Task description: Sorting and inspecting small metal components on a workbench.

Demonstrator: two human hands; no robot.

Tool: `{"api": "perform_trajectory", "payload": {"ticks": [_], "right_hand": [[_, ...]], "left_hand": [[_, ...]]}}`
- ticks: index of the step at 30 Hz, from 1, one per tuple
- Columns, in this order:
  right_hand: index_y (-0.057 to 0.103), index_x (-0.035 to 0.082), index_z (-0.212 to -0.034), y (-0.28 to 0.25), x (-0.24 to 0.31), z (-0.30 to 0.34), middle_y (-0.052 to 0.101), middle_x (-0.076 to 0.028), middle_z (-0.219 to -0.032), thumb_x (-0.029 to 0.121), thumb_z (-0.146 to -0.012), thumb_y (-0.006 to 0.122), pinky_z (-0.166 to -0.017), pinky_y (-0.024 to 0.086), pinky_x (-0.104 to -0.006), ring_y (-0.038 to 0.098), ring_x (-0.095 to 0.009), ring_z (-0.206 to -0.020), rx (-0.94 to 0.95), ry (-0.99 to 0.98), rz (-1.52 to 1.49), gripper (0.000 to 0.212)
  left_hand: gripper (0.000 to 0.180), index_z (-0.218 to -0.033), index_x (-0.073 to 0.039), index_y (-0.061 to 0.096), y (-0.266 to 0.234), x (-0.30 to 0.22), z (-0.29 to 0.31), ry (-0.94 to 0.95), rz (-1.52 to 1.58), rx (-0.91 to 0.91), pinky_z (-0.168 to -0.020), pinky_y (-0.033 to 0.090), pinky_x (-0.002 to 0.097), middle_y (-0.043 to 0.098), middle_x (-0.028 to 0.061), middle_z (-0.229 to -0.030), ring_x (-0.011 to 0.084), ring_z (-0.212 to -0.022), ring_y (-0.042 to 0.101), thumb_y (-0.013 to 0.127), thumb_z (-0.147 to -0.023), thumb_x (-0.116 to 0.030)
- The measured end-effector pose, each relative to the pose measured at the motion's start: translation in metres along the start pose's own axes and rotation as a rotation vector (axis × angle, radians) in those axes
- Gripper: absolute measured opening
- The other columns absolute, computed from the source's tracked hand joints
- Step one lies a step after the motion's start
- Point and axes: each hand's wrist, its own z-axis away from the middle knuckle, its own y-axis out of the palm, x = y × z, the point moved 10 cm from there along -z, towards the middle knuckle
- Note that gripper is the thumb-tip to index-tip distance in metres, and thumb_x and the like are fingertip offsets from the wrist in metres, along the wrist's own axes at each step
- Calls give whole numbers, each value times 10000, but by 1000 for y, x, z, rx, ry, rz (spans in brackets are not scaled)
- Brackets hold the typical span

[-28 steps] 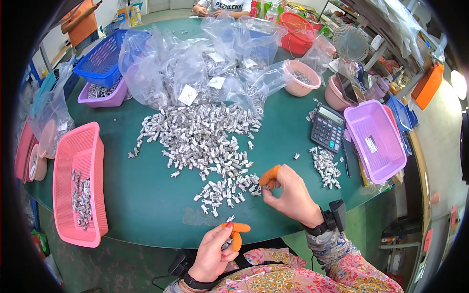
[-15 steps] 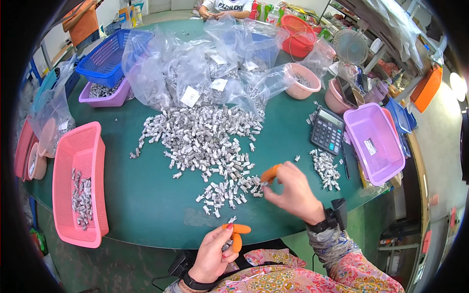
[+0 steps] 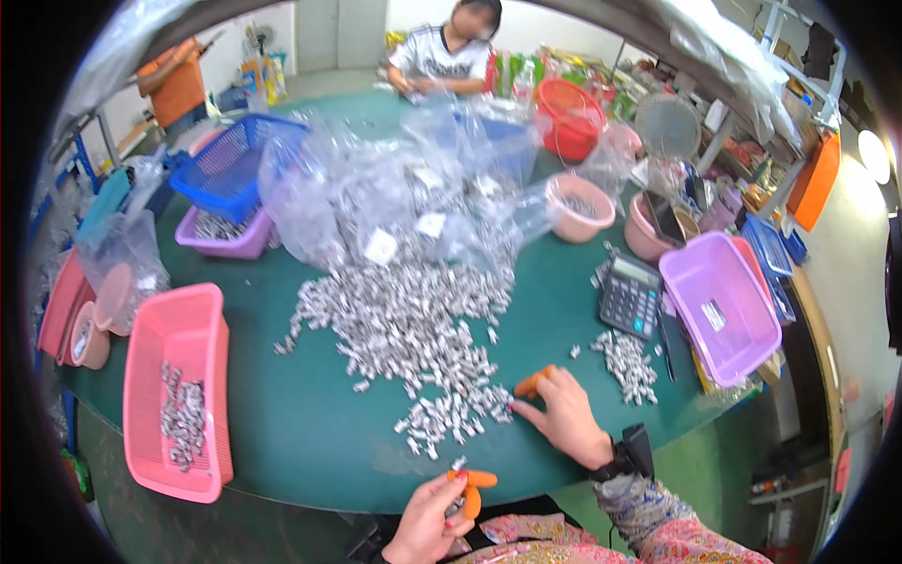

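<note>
My left hand (image 3: pixel 430 519) is near the table's front edge, with orange finger cots on two fingers. A small silvery metal part (image 3: pixel 458 463) sticks up from its thumb and fingertip pinch, and more grey shows in the curled fingers. At the near right edge of the loose pile of metal parts (image 3: pixel 404 310) is my right hand (image 3: pixel 567 423), wearing an orange finger cot. Its thumb and forefinger are apart, the thumb tip beside the outermost parts; whether it touches one is too blurred to tell.
A pink basket (image 3: pixel 224 395) with some parts stands left. A smaller heap of parts (image 3: pixel 628 367), a calculator (image 3: pixel 630 296) and a purple basket (image 3: pixel 742 352) lie right. Clear plastic bags (image 3: pixel 329 179) of parts fill the back. Across the table sits a person (image 3: pixel 442 56).
The view has tilted up, so the table sits lower in the picture and more of the person opposite shows. My left hand keeps its pinch; my right hand remains at the pile's edge.
</note>
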Motion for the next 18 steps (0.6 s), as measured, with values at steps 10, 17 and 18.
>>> {"api": "perform_trajectory", "payload": {"ticks": [10,17,18], "right_hand": [[606,50,-868,10,11,10,570,-121,-885,102,-756,716,-726,478,-379,567,-302,-841,136,52,-233,166],[640,49,-886,-1,31,8,577,-112,-805,62,-724,727,-662,471,-387,561,-310,-748,-43,-179,-39,184],[643,51,-883,-3,27,8,575,-108,-801,52,-719,724,-652,467,-385,558,-305,-739,-35,-170,-25,183]], "left_hand": [[281,-1084,14,618,18,-4,-1,75,-2,118,-421,206,176,416,-64,-672,10,-481,283,502,-992,-224],[327,-1194,58,548,28,-13,-4,25,-15,138,-453,219,190,419,-9,-709,27,-502,269,409,-1019,-181],[329,-1198,55,545,28,-6,-4,14,20,141,-452,215,193,416,-12,-706,27,-503,268,418,-1018,-189]]}}
